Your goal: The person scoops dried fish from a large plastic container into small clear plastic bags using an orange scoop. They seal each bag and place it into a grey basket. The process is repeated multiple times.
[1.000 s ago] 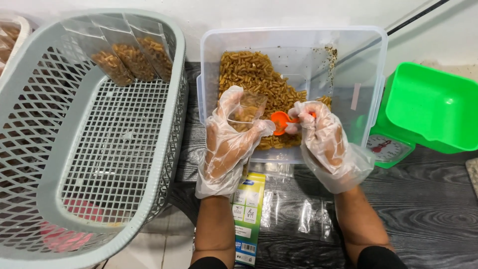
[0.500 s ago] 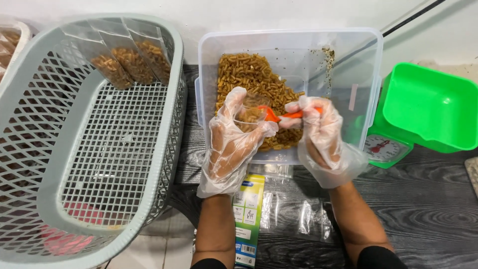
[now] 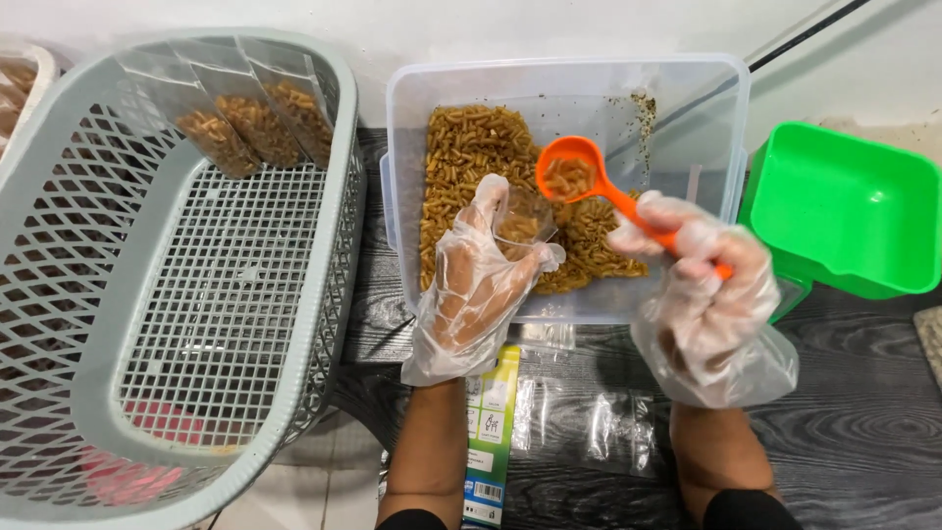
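both gloved hands closed on bag and scoop

fingers of the right hand (image 3: pixel 705 287) are wrapped tight round the handle of an orange scoop (image 3: pixel 571 177), its bowl part full of brown snack pieces, raised over the clear tub (image 3: pixel 721 118). left hand (image 3: pixel 478 285) pinches a small clear bag (image 3: pixel 522 218) between thumb and fingers, just beside the scoop. filled bags (image 3: pixel 257 123) lean inside the grey basket (image 3: pixel 339 285). a green tray (image 3: pixel 844 211) sits to the right.
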